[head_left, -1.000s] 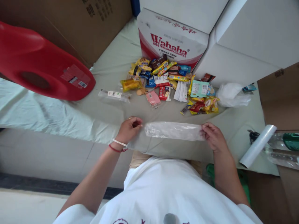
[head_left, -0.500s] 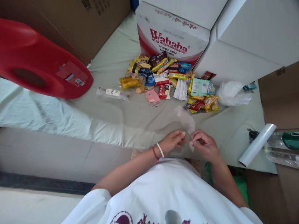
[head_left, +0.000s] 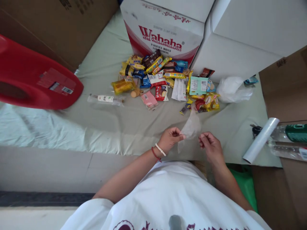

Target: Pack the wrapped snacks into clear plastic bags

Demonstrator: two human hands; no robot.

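Note:
My left hand (head_left: 169, 140), with a white beaded bracelet (head_left: 160, 149) and a red cord at the wrist, pinches a thin clear plastic bag (head_left: 192, 127) between thumb and fingers. The bag hangs loosely over the cloth, its far tip near the snacks. My right hand (head_left: 211, 145) is just to the right, fingers curled together and apart from the bag; whether anything is in that pinch is too small to see. Beyond the hands lies a pile of wrapped snacks (head_left: 160, 79), with a small blue-and-yellow packet (head_left: 185, 107) nearest the bag.
Behind the snacks stands a Wahaba-style white-and-red carton (head_left: 165, 27) beside white boxes (head_left: 242, 48). A red jug (head_left: 48, 83) lies left. Rightward are bundled clear plastic (head_left: 233, 89), a film roll (head_left: 261, 140) and plastic bottles (head_left: 291, 151). Pale green cloth (head_left: 115, 127) covers the surface.
The bag has passed from my right hand to my left, which now pinches it. My right hand has drawn slightly away from it. The view has shifted a little rightward.

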